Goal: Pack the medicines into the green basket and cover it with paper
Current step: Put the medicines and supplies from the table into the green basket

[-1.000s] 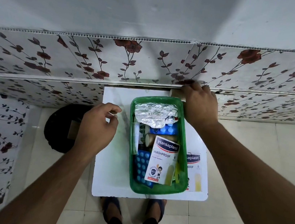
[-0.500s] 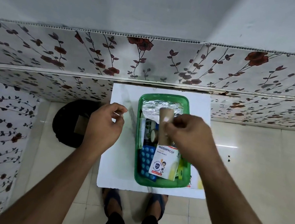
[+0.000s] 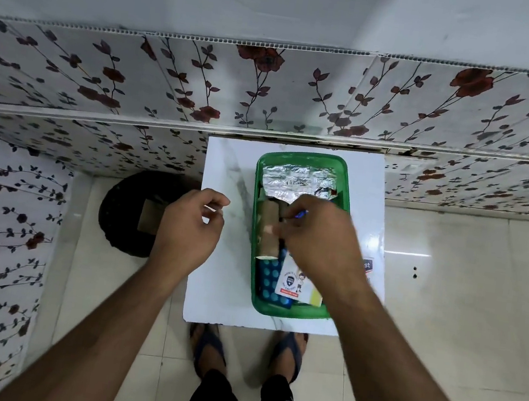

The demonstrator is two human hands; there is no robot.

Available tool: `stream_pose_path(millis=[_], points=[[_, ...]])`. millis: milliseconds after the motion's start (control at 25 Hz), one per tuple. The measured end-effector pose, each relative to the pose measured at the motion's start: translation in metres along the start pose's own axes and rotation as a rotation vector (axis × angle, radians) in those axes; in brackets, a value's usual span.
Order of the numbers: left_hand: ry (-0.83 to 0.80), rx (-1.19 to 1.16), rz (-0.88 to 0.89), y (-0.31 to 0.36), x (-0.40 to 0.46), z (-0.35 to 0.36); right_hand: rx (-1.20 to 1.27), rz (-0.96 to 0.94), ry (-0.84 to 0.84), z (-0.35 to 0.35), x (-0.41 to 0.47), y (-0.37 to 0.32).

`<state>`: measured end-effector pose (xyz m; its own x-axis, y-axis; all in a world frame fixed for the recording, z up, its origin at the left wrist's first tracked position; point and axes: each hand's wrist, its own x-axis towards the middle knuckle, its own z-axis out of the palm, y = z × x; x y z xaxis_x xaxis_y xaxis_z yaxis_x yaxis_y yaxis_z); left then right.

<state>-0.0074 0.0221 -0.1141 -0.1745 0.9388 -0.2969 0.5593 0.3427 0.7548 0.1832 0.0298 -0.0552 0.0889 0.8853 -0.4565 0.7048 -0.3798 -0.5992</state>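
A right hand [image 3: 318,242] pinches a tan cardboard-coloured bandage roll [image 3: 268,231] inside the rectangular green plastic basket [image 3: 285,308] on a white marble-patterned table [image 3: 220,262], beside crinkled silver foil strips [image 3: 296,179]; the left hand [image 3: 190,224] hovers, fingers loosely curled.

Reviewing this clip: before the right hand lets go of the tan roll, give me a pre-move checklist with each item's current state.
1. Tan roll is over the green basket, inside its rim: ok.
2. Right hand has fingers on the roll: ok.
3. Roll fully resting on the contents: cannot tell.
4. Left hand clear of the basket, over the white board: ok.
5. All medicines in the basket: not ok; a plaster box lies outside on the board, mostly hidden by the right arm.
6. Covering paper at hand: cannot tell; none clearly visible.
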Motion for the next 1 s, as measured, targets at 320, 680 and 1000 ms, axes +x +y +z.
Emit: stream_pose_path(millis=[320,680,1000], points=[[-0.029,0.028,-0.01,0.007,-0.007,0.008,-0.055,0.4,0.113,-0.042,-0.023,0.141],[-0.021,0.062,-0.024,0.004,-0.01,0.012,-0.022,0.489,0.148,-0.005,-0.019,0.174],[-0.005,0.026,-0.024,0.008,-0.01,0.007,0.457,0.176,0.641,-0.082,-0.049,0.081]])
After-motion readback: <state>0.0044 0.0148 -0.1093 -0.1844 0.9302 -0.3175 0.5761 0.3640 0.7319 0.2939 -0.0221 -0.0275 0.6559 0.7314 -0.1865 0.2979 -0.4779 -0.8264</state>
